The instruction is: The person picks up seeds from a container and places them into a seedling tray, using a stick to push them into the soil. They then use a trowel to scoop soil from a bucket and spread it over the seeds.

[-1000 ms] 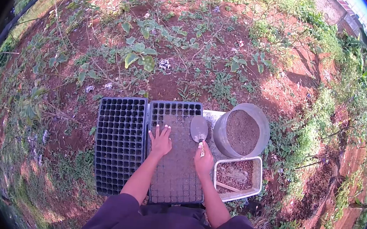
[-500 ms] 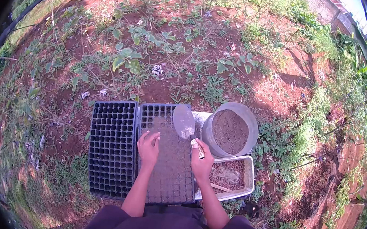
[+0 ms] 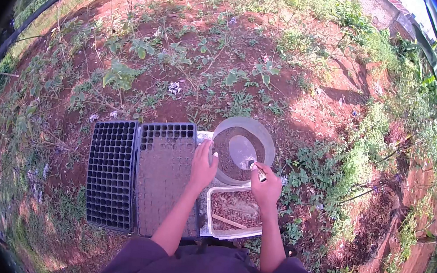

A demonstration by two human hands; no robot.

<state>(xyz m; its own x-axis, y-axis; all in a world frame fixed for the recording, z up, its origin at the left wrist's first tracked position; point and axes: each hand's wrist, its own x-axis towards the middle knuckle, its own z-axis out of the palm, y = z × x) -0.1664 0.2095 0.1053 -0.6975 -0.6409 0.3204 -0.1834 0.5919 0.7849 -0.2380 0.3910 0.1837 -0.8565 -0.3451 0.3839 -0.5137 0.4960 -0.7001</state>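
Observation:
My right hand point(image 3: 266, 187) is wrapped round the handle of a trowel point(image 3: 242, 150), whose pale, broad blade lies over the soil point(image 3: 224, 143) inside a round translucent bucket point(image 3: 269, 142). At the bucket's left wall is my left hand point(image 3: 203, 168), its fingers stretched out and the thumb apart, fingertips right by the rim. Below and left of that hand lies a black seedling tray point(image 3: 163, 184), most of its cells covered with brown soil and the far rows showing dark cells.
A second black seedling tray point(image 3: 112, 173) with dark open cells lies alongside on the left. In front of the bucket stands a white rectangular basin point(image 3: 208, 210) of brown pellet-like bits, with a wooden stick point(image 3: 229, 222) in it. Weedy red ground point(image 3: 174, 105) surrounds everything.
The trowel in my right hand has gone from above the soil-filled tray rightward into the bucket. My left hand has moved right, from over that tray to the bucket's side. The view has shifted.

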